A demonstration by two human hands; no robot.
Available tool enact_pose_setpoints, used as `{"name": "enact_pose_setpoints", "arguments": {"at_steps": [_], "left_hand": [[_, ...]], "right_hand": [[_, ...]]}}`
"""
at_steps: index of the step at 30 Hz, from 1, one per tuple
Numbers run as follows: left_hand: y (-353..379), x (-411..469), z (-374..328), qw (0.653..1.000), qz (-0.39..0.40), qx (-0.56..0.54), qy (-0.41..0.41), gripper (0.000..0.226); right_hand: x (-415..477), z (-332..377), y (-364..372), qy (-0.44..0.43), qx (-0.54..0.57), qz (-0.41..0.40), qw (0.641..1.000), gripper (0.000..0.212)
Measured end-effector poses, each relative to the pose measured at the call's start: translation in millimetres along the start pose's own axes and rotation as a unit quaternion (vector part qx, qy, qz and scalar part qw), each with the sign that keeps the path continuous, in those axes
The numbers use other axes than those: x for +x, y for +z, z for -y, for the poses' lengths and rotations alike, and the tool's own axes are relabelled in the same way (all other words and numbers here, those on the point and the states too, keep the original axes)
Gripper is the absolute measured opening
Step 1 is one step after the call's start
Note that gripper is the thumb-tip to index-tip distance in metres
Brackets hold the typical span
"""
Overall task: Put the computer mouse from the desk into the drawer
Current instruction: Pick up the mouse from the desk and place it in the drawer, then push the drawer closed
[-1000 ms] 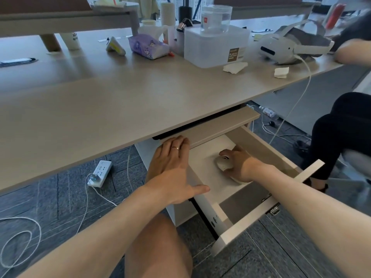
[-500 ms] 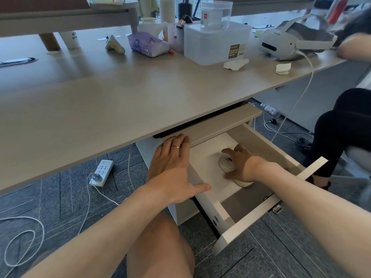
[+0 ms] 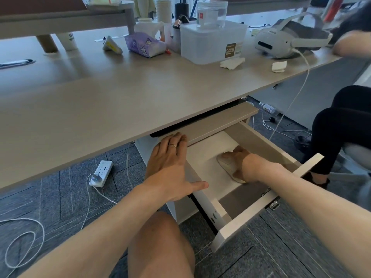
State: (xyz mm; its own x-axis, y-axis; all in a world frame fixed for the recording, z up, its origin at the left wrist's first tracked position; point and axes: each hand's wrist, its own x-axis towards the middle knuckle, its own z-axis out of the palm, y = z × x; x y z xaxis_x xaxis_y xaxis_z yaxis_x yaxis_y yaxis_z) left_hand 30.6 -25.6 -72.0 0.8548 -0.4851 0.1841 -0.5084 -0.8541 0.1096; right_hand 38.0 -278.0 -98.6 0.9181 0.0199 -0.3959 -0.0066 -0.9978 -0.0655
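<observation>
A pale beige computer mouse [image 3: 227,164] lies on the white floor of the pulled-out drawer [image 3: 263,205] under the desk [image 3: 120,101]. My right hand [image 3: 240,162] is inside the drawer, cupped over the mouse's right side, fingers curled on it. My left hand [image 3: 170,167] lies flat on the drawer's left wall, fingers spread, thumb over the rim, a ring on one finger. The mouse's right half is hidden by my hand.
On the desk stand a clear plastic box [image 3: 212,41], a purple tissue pack [image 3: 144,44], crumpled tissues and a white headset [image 3: 287,42] with a cable hanging down. A power strip [image 3: 101,173] and cords lie on the carpet. Another person's legs [image 3: 341,125] sit at right. My knee [image 3: 160,247] is below.
My right hand has slid with the mouse slightly to the right and toward the drawer's front. My left hand has stayed on the drawer's left wall.
</observation>
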Motion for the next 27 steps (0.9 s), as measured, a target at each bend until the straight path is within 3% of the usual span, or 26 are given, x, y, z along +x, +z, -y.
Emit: {"name": "enact_pose_setpoints", "arguments": {"at_steps": [10, 16, 23, 25, 27], "left_hand": [[-1, 0, -1, 1.000, 0.011, 0.005, -0.005, 0.132], [-6, 0, -2, 0.999, 0.036, 0.010, -0.010, 0.133], [-20, -1, -9, 0.994, 0.103, -0.004, -0.037, 0.135], [-24, 0, -10, 0.992, 0.120, -0.011, -0.042, 0.136], [-27, 0, -10, 0.990, 0.133, -0.014, -0.043, 0.137]], "right_hand": [[-13, -4, -9, 0.008, 0.050, -0.006, 0.999, 0.080], [-67, -16, -29, -0.018, 0.111, -0.165, 0.980, 0.073], [-113, -16, 10, 0.107, 0.221, -0.307, 0.919, 0.082], [-120, -14, 21, 0.159, 0.285, -0.332, 0.885, 0.092], [-122, -16, 29, 0.206, 0.389, -0.345, 0.829, 0.101]]}}
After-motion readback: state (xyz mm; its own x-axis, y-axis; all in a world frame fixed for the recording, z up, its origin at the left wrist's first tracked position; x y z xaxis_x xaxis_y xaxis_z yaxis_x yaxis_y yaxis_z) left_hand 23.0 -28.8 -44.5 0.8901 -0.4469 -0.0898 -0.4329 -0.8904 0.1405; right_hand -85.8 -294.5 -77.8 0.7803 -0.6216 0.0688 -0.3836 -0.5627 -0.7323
